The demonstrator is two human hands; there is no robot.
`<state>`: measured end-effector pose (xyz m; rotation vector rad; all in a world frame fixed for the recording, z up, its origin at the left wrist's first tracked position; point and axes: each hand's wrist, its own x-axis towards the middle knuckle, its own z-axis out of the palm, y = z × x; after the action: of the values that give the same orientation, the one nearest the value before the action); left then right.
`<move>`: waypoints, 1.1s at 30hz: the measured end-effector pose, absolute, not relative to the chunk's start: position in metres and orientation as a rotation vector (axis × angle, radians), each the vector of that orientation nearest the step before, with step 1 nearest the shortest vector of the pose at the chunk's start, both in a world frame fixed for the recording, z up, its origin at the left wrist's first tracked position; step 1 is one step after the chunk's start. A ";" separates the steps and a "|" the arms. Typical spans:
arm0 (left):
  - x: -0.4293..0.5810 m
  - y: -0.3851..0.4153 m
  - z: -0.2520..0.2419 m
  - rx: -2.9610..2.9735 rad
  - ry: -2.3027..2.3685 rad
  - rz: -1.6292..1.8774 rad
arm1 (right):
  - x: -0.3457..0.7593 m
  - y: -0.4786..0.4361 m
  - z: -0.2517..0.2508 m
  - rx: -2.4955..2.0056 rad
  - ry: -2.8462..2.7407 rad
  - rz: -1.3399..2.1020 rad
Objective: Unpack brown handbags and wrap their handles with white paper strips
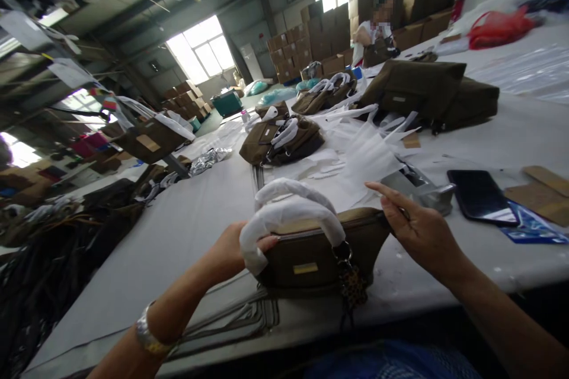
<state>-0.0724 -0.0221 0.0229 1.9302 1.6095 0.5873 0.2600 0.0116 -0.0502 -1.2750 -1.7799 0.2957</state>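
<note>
While left fingers (268,243) clasp a handbag (324,257), right fingers (393,208) pinch its corner, handles (284,215) wrapped white.

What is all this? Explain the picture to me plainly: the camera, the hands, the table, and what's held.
There is no machine here. One camera, worn on a person's head, looks forward and down, so the two bare hands in front are the wearer's own. The left hand holds one end of a brown bag with white-wrapped handles. The right hand is at the other end; whether it grips is unclear. On the table lie more brown bags, white sheets, a phone and a red bag. Farther back are another person and stacked boxes.
</note>
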 end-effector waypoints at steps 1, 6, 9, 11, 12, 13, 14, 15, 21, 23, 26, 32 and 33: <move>-0.077 -0.024 0.025 1.949 1.623 0.525 | 0.260 0.012 -0.049 -1.276 -1.783 0.296; -0.077 -0.030 0.028 2.060 1.828 0.496 | 0.257 0.014 -0.044 -1.320 -1.812 0.284; -0.083 -0.032 0.029 2.071 1.901 0.544 | 0.265 0.014 -0.046 -1.389 -1.811 0.265; -0.097 -0.033 0.030 2.012 1.926 0.586 | 0.275 0.014 -0.047 -1.483 -1.777 0.275; -0.106 -0.033 0.031 1.974 1.941 0.601 | 0.280 0.015 -0.047 -1.527 -1.765 0.287; -0.116 -0.032 0.030 1.940 1.956 0.606 | 0.284 0.016 -0.047 -1.560 -1.764 0.297; -0.125 -0.031 0.028 1.918 1.971 0.600 | 0.287 0.017 -0.047 -1.571 -1.770 0.296; -0.132 -0.030 0.026 1.902 1.974 0.589 | 0.288 0.020 -0.048 -1.557 -1.777 0.287; -0.127 -0.032 0.005 1.881 1.998 0.697 | 0.280 0.039 -0.062 -1.463 -1.604 0.600; -0.108 -0.041 0.002 1.883 2.014 0.937 | 0.278 0.035 -0.067 -1.471 -1.536 0.594; -0.073 -0.055 -0.001 2.045 1.875 1.337 | 0.264 0.013 -0.069 -1.378 -1.560 0.132; -0.014 -0.045 -0.005 2.558 1.615 1.691 | 0.204 -0.017 -0.058 -0.906 -1.668 -0.082; -0.009 -0.044 -0.007 2.589 1.588 1.769 | 0.197 -0.016 -0.057 -0.863 -1.642 -0.045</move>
<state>-0.0094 -0.0438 -0.0066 2.5890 1.5876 1.7691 0.1974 -0.0158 -0.0570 -0.8634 -1.6417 -0.0450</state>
